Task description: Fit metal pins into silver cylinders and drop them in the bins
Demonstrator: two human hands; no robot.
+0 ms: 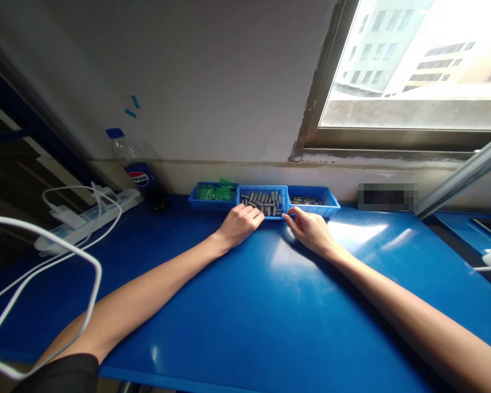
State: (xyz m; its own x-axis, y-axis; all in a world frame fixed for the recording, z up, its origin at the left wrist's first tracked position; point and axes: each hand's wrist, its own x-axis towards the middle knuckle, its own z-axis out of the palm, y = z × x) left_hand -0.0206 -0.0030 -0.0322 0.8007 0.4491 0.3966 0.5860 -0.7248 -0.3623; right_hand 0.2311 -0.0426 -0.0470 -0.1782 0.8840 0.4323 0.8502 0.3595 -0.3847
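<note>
Three small blue trays stand in a row against the wall. The middle tray (pixel 285 201) holds several grey metal cylinders (pixel 263 201). My left hand (pixel 240 224) rests on the table at this tray's front left corner, fingers curled with the tips at the rim. My right hand (pixel 309 229) lies at its front right corner, fingers bent and touching the rim. Whether either hand holds a small part is hidden. The left tray (pixel 193 200) contains green pieces (pixel 216 192); the right tray (pixel 330 204) holds thin dark metal pins (pixel 306 201).
A blue tabletop (pixel 253 305) stretches toward me. At the back left stand a cola bottle (pixel 137 169) and a white power strip (pixel 90 216) with white cables (pixel 85 273). A window (pixel 417 65) fills the upper right; a metal bar (pixel 462 177) slants at right.
</note>
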